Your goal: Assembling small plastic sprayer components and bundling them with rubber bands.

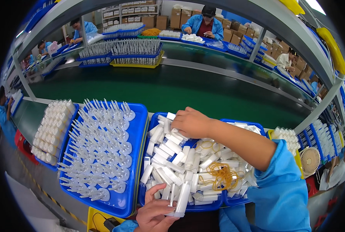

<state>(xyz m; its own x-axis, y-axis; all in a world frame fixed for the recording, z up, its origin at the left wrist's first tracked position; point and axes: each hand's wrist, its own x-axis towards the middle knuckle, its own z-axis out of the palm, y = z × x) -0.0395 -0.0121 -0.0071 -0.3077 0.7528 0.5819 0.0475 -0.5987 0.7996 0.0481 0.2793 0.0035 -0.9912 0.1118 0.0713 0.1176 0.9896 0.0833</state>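
In my left hand point(155, 212), near the lower edge, is an upright long white plastic piece point(184, 196) with a clear base, held between thumb and fingers; a thin pale rod stands beside it. My right hand point(190, 122) reaches across to the far part of a blue tray point(207, 207) heaped with loose white rectangular pieces point(168, 170). Its fingers bend down together among the pieces, and the fingertips are mostly hidden, so what they grip cannot be made out. Tan rubber bands point(221, 176) lie tangled on the pieces under my right forearm.
A blue tray point(142, 127) on my left holds rows of clear round-based parts with upright stems point(99, 150). Stacked white parts point(53, 129) stand farther left. Beyond runs a green conveyor belt point(203, 92); co-workers sit across it. A beige fan point(310, 160) stands right.
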